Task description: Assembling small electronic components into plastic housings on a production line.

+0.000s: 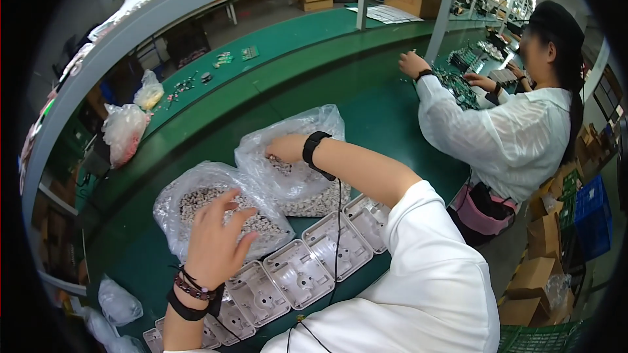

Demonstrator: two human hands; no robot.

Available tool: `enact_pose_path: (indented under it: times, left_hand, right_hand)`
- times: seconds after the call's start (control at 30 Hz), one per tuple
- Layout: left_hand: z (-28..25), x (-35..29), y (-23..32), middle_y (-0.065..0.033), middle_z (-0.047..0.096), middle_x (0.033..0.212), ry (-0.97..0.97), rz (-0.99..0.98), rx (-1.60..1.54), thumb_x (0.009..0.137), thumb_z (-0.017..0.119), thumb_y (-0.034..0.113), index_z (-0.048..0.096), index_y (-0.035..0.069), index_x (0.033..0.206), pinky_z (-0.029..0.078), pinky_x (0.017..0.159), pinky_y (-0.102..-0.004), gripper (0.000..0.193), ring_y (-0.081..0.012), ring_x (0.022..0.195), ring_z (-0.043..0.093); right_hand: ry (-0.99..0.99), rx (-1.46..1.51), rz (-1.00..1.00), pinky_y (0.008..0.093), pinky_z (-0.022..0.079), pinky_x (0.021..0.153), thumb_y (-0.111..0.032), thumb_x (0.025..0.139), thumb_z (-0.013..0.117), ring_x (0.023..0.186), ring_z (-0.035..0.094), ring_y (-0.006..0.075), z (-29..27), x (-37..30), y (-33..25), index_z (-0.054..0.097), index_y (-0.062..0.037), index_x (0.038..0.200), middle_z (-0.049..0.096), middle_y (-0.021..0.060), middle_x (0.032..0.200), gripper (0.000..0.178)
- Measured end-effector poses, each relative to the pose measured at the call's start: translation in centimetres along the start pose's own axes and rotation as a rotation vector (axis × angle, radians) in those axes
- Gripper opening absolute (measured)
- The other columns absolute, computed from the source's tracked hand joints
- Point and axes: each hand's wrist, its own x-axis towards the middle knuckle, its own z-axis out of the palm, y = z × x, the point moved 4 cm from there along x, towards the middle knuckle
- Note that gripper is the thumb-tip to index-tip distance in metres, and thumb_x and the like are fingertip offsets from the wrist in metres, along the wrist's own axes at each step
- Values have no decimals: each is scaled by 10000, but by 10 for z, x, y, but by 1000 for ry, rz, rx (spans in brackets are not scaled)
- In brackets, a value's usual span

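My left hand [214,242] is raised over the near edge of a clear plastic bag [169,197]; its fingers are spread and nothing shows in them. Many small whitish parts [196,201] lie inside that bag. My right hand [288,149] reaches down into a second clear bag [324,124] just beyond, also filled with small pale parts [311,204]. Its fingertips are partly hidden there, so I cannot tell whether they grip anything. Nearest to me, several white plastic housings [299,274] lie in a slanting row, open side up. A thin black cord hangs across them.
A co-worker [504,124] in a white top handles green circuit boards [461,88] at the right. Behind the green worktop runs a raised green ledge [261,68] with small boards and filled bags [124,132]. Cardboard boxes [531,281] and a blue crate [594,216] stand at right.
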Motion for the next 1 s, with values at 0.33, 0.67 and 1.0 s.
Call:
enact_pose_path:
  times: [0.33, 0.67, 1.0]
  left_hand:
    - [-56, 5, 56, -154, 396, 1217, 708, 36, -339, 791, 638, 155, 552, 58, 1030, 376, 917, -366, 272, -242, 991, 524]
    - [64, -43, -3, -66, 580, 963, 911, -618, -2298, 875, 501, 229, 530, 36, 999, 365, 961, -349, 231, -206, 1021, 524]
    - [118, -56, 126, -55, 600, 1039, 574, -604, -2717, 895, 415, 241, 561, 94, 979, 309, 1008, -474, 224, -256, 1096, 503]
  right_hand:
    - [153, -170, 1, 451, 488, 739, -147, 831, 482, 883, 604, 346, -2, -14, -11, 586, -99, 994, 607, 158, 942, 199]
    - [723, 97, -267, 444, 476, 648, -109, 784, 533, 798, 588, 360, -88, -68, -128, 528, -43, 890, 578, 173, 844, 125]
    - [699, 358, -228, 356, 466, 651, -88, 718, 560, 787, 541, 297, -21, -231, -252, 513, -54, 901, 484, 129, 915, 192]
